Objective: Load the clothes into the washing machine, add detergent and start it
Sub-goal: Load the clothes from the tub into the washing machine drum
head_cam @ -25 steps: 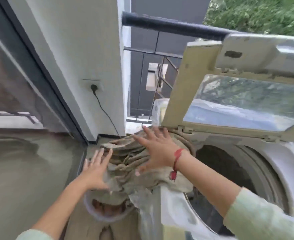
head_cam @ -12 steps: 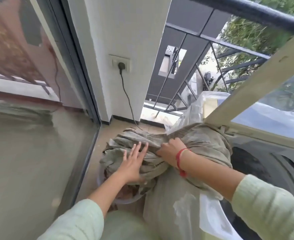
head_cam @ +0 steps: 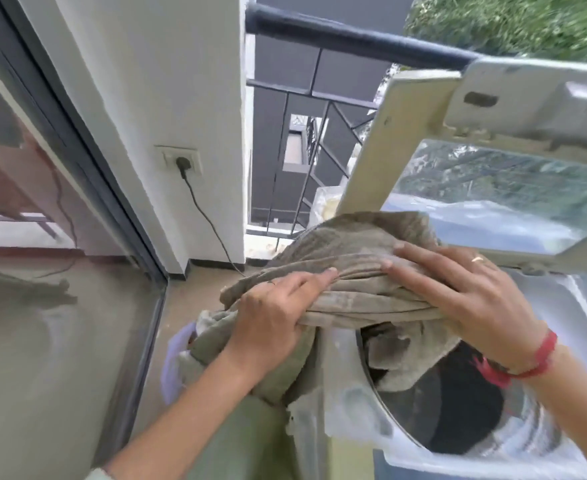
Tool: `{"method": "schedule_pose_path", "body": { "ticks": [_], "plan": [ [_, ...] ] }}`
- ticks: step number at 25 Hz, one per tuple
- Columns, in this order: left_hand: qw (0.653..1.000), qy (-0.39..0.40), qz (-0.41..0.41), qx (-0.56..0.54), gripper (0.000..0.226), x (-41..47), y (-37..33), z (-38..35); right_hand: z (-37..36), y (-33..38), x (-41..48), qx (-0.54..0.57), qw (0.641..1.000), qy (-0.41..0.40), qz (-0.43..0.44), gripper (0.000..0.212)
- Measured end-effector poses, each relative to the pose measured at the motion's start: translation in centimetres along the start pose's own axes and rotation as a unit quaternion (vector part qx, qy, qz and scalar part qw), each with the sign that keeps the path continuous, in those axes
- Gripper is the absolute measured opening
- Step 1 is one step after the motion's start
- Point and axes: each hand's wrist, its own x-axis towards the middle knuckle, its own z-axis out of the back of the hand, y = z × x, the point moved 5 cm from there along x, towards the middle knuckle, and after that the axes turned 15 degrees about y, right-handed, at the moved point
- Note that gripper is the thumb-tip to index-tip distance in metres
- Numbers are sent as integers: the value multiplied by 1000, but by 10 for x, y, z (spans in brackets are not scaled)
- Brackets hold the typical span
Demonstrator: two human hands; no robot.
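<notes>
On a narrow balcony with a tan floor (head_cam: pixel 181 306), a white wall carrying a plugged socket (head_cam: pixel 181 162), a dark railing (head_cam: pixel 354 36) and a sliding glass door at our left, we stand over a top-loading washing machine (head_cam: pixel 347 403) with its lid (head_cam: pixel 493 161) raised. Our left hand (head_cam: pixel 271 320) is closed, gripping a bunched olive-grey cloth (head_cam: pixel 354 271), while our right hand (head_cam: pixel 465 292) lies spread flat on top of it. The cloth's long axis runs left to right: one end trails down into a lilac basket (head_cam: pixel 172 365) beside the machine, the other drapes over the rim into the drum (head_cam: pixel 458 410).
</notes>
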Motion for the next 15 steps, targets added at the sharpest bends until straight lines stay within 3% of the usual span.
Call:
{"method": "schedule_pose_path", "body": {
  "ticks": [2,4,6,7,8,9,10,11,12,13,15],
  "plan": [
    [998,-32,-60,3,47,22,-53,-3,17,-26,-46,-4,997,-71,-41,43],
    [997,-7,-79,13,39,39,-85,-34,-11,-52,-88,1,994,-46,-99,42],
    [989,95,-49,99,40,49,-93,-83,-86,-58,-123,-33,982,112,-149,58],
    [964,224,-15,143,44,51,-90,-117,-128,-55,-140,-27,963,218,-154,74],
    [908,380,22,176,50,45,-84,-145,-171,-47,-154,-2,934,333,-130,86],
    [846,491,30,206,60,35,-81,-165,-203,-37,-161,26,884,454,-106,87],
    [810,545,12,215,69,29,-83,-174,-224,-28,-164,61,830,547,-91,78],
    [802,566,-16,192,73,27,-86,-174,-232,-21,-160,114,777,611,-95,65],
    [817,561,-32,129,72,28,-86,-165,-231,-19,-144,182,753,619,-131,57],
    [841,539,-25,44,71,28,-79,-150,-224,-22,-123,221,769,576,-167,53],
    [889,453,16,-64,83,20,-46,-109,-185,-31,-71,285,853,377,-222,52]
  ]
}}
